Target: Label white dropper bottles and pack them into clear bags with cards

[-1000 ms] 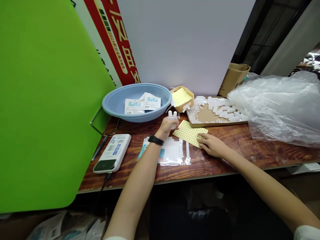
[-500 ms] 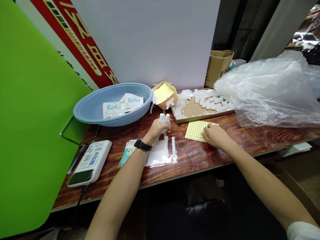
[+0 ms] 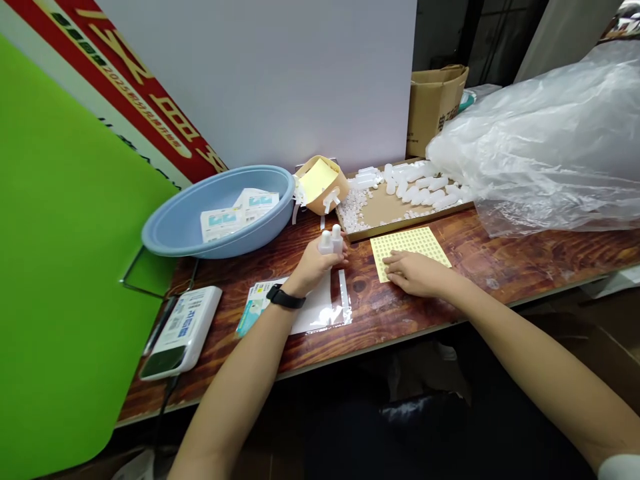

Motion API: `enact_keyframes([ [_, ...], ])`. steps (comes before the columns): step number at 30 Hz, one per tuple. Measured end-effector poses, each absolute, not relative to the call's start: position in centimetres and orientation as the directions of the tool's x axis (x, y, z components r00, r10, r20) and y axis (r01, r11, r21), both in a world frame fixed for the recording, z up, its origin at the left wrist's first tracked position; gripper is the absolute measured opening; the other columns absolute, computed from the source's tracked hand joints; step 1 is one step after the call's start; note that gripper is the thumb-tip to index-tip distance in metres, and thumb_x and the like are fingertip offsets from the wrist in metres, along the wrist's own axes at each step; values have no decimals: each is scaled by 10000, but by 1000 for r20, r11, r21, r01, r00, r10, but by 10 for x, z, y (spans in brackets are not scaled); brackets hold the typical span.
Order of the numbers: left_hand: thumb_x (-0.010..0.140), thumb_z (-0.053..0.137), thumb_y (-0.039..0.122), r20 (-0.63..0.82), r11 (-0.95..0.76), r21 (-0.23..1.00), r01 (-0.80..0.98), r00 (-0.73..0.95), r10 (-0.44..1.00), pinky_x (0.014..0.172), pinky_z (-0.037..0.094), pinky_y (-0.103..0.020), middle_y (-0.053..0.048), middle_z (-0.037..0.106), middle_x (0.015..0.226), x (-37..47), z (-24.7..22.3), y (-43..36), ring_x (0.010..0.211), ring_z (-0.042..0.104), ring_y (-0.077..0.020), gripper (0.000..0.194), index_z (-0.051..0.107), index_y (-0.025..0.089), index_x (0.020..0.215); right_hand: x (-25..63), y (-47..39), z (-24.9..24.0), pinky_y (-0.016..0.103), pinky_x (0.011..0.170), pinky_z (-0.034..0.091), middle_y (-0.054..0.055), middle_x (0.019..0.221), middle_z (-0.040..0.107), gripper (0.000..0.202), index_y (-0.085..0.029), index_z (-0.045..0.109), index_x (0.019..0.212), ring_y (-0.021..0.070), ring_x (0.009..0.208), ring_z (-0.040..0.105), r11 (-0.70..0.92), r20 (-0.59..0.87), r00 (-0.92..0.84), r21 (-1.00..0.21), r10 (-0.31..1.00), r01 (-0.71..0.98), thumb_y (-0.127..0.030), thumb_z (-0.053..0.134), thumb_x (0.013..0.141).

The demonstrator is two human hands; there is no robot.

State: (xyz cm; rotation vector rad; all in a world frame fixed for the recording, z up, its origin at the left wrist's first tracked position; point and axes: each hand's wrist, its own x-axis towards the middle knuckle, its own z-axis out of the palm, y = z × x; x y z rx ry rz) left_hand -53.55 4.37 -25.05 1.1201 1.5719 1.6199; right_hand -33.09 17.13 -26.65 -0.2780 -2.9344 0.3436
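My left hand (image 3: 316,262) is wrapped around two small white plastic bottles (image 3: 331,244), held upright with their caps showing above the fingers. Beneath it, a clear plastic bag (image 3: 315,313) lies on the table, with printed blue-green cards (image 3: 253,305) partly under the forearm. My right hand (image 3: 413,272) rests palm down on a yellow sheet of small round stickers (image 3: 417,244). Its fingers reach out over the lower left part of the sheet, the fingertips touching it; whether a sticker is under them I cannot tell.
A shallow cardboard tray (image 3: 383,207) holds several white bottles and small white parts. Left of it are a tan bowl (image 3: 340,189) with yellow paper and a blue basin (image 3: 165,227) with printed packets. A white device (image 3: 203,313) sits left; a large plastic bag (image 3: 545,140) lies right.
My right hand has moved left across the sticker sheet, from its right side to its lower left, uncovering the right part. My left hand still holds the bottles. The view has shifted slightly.
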Motion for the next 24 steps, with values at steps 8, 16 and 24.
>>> enact_keyframes([
  [8, 555, 729, 172, 141, -67, 981, 182, -433, 890, 603, 472, -265, 16, 631, 781, -530, -252, 44, 643, 555, -127, 465, 632, 150, 1009, -334, 168, -265, 340, 964, 454, 106, 1120, 718, 269, -183, 745, 925, 256, 1076, 637, 922, 107, -952, -302, 286, 243, -265, 489, 934],
  [16, 801, 610, 203, 433, 101, 445, 890, -313, 846, 927, 458, -379, -118, 658, 1098, -529, -260, 43, 985, 599, -241, 368, 594, 129, 1161, -334, 168, -273, 341, 928, 476, 134, 1064, 727, 282, -173, 742, 931, 261, 1046, 661, 943, 139, -954, -243, 266, 227, -249, 471, 943],
  [24, 866, 559, 619, 314, 214, -13, 977, -199, 928, 1076, 373, -466, -164, 547, 1357, -521, -266, 41, 1259, 479, -318, 774, 400, 119, 1435, -333, 169, -274, 387, 919, 498, 163, 1001, 729, 342, -147, 734, 932, 289, 1067, 666, 961, 156, -965, -218, 209, 173, -242, 407, 964],
])
